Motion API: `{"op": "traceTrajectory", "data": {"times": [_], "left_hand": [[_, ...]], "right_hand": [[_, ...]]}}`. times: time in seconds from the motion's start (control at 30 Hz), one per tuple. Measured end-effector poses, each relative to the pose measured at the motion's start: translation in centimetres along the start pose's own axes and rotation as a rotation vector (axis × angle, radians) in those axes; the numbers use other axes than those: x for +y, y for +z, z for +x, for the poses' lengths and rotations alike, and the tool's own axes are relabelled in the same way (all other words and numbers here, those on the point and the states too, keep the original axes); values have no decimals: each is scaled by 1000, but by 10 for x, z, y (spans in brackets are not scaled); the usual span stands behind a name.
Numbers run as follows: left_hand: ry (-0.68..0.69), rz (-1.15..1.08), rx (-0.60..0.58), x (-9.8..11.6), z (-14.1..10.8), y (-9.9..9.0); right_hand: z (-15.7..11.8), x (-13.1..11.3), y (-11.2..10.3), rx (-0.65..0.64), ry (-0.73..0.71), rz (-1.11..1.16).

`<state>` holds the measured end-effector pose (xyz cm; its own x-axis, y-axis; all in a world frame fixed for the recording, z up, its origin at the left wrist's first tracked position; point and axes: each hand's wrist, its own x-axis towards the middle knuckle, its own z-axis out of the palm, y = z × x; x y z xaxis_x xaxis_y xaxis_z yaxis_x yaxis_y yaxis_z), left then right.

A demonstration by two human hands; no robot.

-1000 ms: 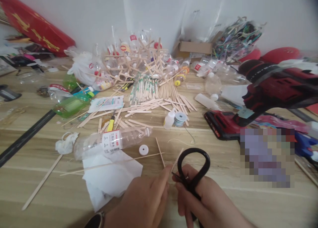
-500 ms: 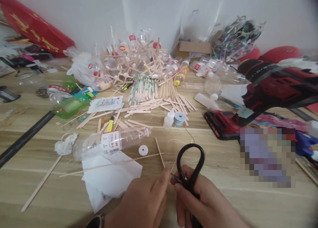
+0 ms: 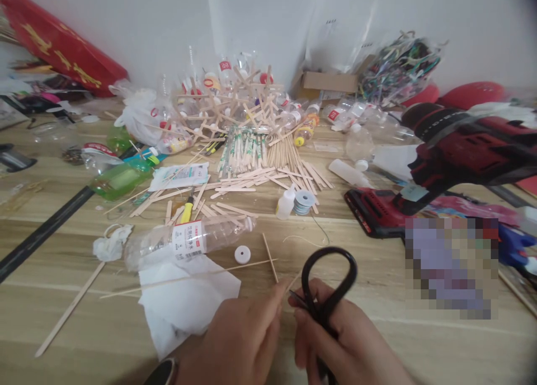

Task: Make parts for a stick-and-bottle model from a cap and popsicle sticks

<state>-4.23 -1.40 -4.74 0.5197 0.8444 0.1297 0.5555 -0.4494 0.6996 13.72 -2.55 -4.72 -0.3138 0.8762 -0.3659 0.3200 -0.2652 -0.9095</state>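
My right hand (image 3: 339, 334) is closed around black-handled scissors (image 3: 329, 262), one big loop rising above the fingers. The blades are short in view and point left at my left hand; whether they touch anything is unclear. My left hand (image 3: 247, 332) is closed, with a thin wooden stick (image 3: 269, 256) coming out past the pinched fingertips. A second thin end shows between the two hands. Left of them lies a white bottle cap (image 3: 242, 254) with a hole. A long bamboo skewer (image 3: 188, 278) crosses a white paper sheet (image 3: 184, 312), near a clear plastic bottle (image 3: 159, 245).
A red-black cordless drill (image 3: 461, 150) stands at right. Glue bottle (image 3: 286, 203) and wire spool (image 3: 303, 202) sit mid-table. Behind are heaped craft sticks (image 3: 251, 178), skewers and bottles. At left are a green bottle (image 3: 121, 179) and a black bar (image 3: 46, 228).
The scissors' loop has tipped slightly right and down in my right hand. My left hand stays nearly in place, still pinching the stick.
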Motion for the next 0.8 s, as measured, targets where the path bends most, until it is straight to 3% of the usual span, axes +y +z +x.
{"op": "traceTrajectory", "data": {"times": [0.1, 0.17, 0.4, 0.6, 0.8], "left_hand": [[-215, -212, 7, -2, 8, -6], [-340, -339, -9, -3, 12, -10], [-386, -603, -105, 4, 13, -16], [-509, -649, -54, -2, 12, -9], [-589, -861, -135, -9, 10, -2]], "right_hand": [[-1, 17, -8, 153, -306, -370], [-4, 24, -13, 156, -353, -419], [-11, 9, -12, 216, -277, -345], [-12, 5, -12, 167, -332, -322], [-12, 4, -9, 143, -274, -296]]}}
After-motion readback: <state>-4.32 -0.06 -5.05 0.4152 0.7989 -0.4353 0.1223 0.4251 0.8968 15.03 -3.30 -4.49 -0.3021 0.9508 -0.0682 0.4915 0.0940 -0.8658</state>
